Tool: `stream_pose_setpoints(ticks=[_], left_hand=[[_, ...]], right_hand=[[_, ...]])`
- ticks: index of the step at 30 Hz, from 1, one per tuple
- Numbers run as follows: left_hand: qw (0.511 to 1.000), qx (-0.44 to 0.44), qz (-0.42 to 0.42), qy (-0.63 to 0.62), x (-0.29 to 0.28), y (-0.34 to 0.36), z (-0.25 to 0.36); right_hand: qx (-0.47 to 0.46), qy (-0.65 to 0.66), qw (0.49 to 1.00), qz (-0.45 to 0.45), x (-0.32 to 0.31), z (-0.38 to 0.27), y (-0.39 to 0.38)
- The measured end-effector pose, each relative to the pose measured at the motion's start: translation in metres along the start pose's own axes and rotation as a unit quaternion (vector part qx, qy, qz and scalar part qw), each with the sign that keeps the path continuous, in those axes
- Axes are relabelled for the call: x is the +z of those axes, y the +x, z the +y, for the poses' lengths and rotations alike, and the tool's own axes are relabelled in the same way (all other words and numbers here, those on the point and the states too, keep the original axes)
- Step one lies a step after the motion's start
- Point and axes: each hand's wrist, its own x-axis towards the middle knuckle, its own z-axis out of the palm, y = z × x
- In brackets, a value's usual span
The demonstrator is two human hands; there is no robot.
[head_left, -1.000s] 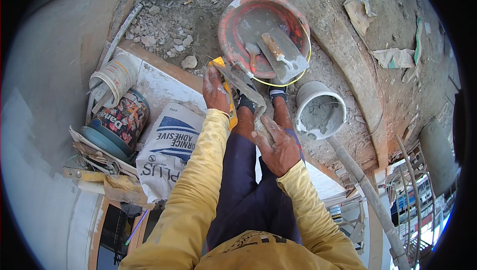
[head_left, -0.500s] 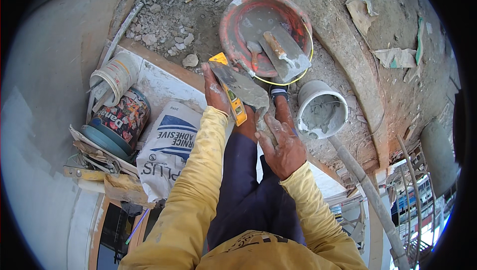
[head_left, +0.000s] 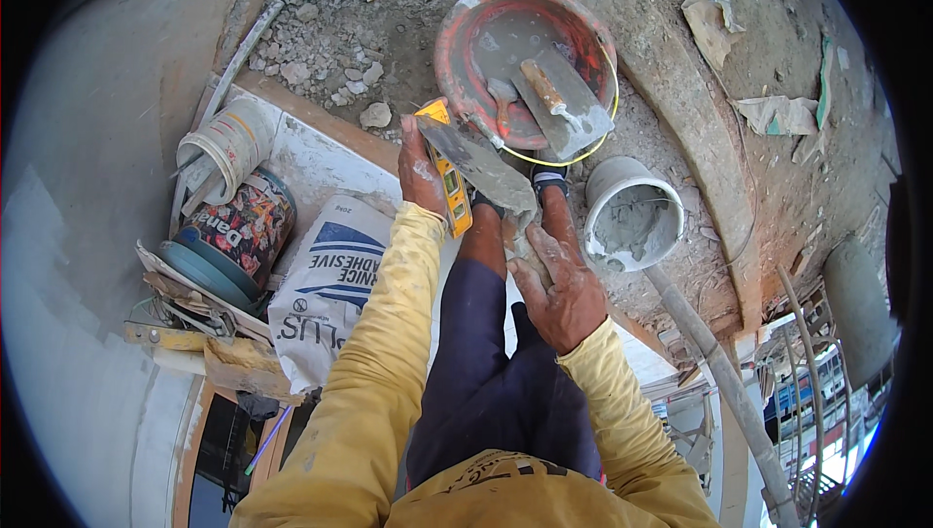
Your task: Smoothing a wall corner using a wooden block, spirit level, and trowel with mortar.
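My left hand (head_left: 422, 178) is closed around a yellow spirit level (head_left: 455, 201) and a flat grey blade (head_left: 476, 160), held together side by side. Wet grey plaster coats the blade, thickest at its near right end. Just below that end is my right hand (head_left: 566, 297), its fingers bent around a plaster-smeared piece (head_left: 525, 248) whose kind I cannot make out. Beyond the hands, a red basin (head_left: 449, 52) holds grey slurry. A rectangular trowel (head_left: 573, 110) with a wooden handle and a brush (head_left: 502, 105) rest at its near side.
A white bucket (head_left: 595, 188) of grey mix stands to the right, near a long pole (head_left: 709, 363). On the left are a bag of adhesive (head_left: 326, 285), a patterned pail (head_left: 248, 227) and a tilted white bucket (head_left: 238, 139). Rubble (head_left: 321, 61) lies at the far left.
My right hand has shifted slightly right and down, and the blade's near end has moved a little right with it. The level stays in my left hand.
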Motion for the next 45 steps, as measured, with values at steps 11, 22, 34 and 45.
stream_pose_setpoints(ticks=[11, 22, 34, 45], left_hand=[[0.998, -0.039, -0.035, -0.044, -0.004, -0.001, 0.007], [0.997, -0.028, -0.05, 0.06, -0.009, -0.005, 0.018], [0.98, -0.151, -0.132, 0.009, -0.046, -0.009, 0.025], [0.971, -0.195, -0.136, 0.037, -0.043, -0.023, 0.035]], right_hand=[[0.001, -0.01, 1.0, -0.022, -0.005, 0.004, -0.001], [-0.045, -0.055, 0.998, -0.002, -0.012, 0.023, 0.004], [-0.054, -0.114, 0.99, -0.059, -0.03, 0.038, 0.004], [-0.065, -0.148, 0.978, -0.132, -0.055, 0.049, 0.015]])
